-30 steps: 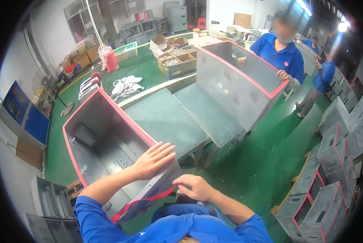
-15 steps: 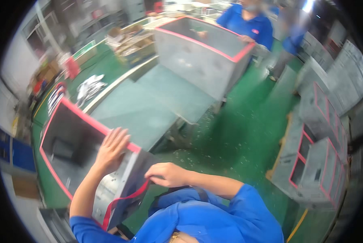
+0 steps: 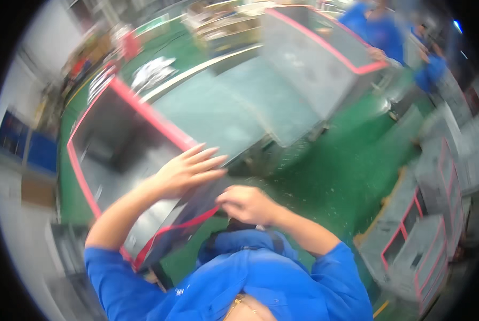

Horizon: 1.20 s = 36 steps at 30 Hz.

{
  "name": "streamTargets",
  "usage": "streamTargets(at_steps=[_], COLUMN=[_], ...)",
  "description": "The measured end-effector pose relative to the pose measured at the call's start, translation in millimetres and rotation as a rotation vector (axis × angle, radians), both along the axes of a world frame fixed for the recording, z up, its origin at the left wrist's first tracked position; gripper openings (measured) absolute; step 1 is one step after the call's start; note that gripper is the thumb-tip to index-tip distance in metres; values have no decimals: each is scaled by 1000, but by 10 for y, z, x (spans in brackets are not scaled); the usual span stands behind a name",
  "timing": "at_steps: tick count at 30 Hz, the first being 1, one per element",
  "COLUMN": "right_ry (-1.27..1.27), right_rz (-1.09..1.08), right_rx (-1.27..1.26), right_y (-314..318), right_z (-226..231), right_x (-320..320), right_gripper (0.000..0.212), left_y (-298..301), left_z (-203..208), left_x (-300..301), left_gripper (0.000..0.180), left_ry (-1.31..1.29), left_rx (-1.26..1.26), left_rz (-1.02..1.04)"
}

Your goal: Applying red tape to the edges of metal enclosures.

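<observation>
A grey sheet-metal cabinet (image 3: 143, 219) stands in front of me at the left, its open side bordered with pink-red strip. My left hand (image 3: 188, 172) has its fingers stretched and spread at the cabinet's near right corner; whether the palm touches the metal I cannot tell. In my right hand (image 3: 250, 205), closed in a pinch, is the end of a loose red strip (image 3: 181, 224). From there the strip runs slack down to the left, to the cabinet's lower corner.
Beyond the cabinet spreads a grey-green worktable (image 3: 207, 109) with another red-edged metal cabinet (image 3: 309, 59) on it. A person in blue (image 3: 381, 35) has a hand at that cabinet's rim. Several metal housings (image 3: 410, 235) stand at the right. Cardboard boxes (image 3: 226, 32) sit behind.
My left hand has shifted right from the cabinet's top edge to beyond its corner, fingers now spread wider. My right hand still grips the strip. The whole view has turned and is blurred.
</observation>
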State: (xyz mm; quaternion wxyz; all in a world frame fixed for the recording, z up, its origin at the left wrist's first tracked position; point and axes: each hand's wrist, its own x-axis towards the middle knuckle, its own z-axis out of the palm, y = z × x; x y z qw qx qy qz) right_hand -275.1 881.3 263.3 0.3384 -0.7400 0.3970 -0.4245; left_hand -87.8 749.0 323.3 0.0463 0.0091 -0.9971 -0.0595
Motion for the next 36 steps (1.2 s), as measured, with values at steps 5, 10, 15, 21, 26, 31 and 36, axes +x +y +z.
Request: streamTargets(at_steps=[5,10,15,21,26,31,36], right_ry=[50,89,14,-45,67,31,98], right_rz=[10,46,40,131,143,93,107], right_rx=[90,9,216,459,441,483,540], right_y=[-7,-137,-351,-596,-735,-785,-872], right_z=[344,576,795,916,889,898,913], right_x=[-109,-121,-107,-164,-125,-88,-140], right_gripper=[25,28,22,6,6,6,7], left_y=[92,612,808,1251,1630,1713,1684], left_z=[342,405,512,433,244,147,96], left_x=[75,384,849,1410,1552,1538,1528], left_gripper=[47,30,19,26,29,23,19], left_ry=[228,318,391,397,399,425,453], left_rx=[-6,600,817,724,508,452,354], left_rz=[93,454,775,1010,1049,1074,1036])
